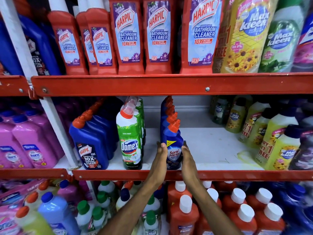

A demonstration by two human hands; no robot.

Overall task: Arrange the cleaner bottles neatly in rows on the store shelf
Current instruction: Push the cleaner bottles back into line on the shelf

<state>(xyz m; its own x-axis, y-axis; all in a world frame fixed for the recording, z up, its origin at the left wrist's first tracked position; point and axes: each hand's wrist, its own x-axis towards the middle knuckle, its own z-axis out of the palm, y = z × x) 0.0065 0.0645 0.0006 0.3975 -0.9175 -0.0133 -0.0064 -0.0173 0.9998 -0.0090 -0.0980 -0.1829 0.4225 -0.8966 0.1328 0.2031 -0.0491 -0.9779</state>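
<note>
On the middle shelf (213, 146) a row of blue Sani Fresh bottles with orange caps runs front to back. The front Sani Fresh bottle (173, 143) stands upright at the shelf's front edge. My left hand (160, 155) presses flat against its left side and my right hand (186, 156) against its right side, so both hands clasp it. To its left stand a row of green-and-white Domex bottles (130, 141) and a row of blue Harpic bottles (92, 141).
Bare white shelf surface lies right of the Sani Fresh row, up to the yellow Max Kleen bottles (277, 143). The red shelf rail (118, 174) runs under my wrists. Red Harpic Bathroom Cleaner bottles (128, 34) fill the shelf above; orange bottles with white caps (186, 216) crowd the shelf below.
</note>
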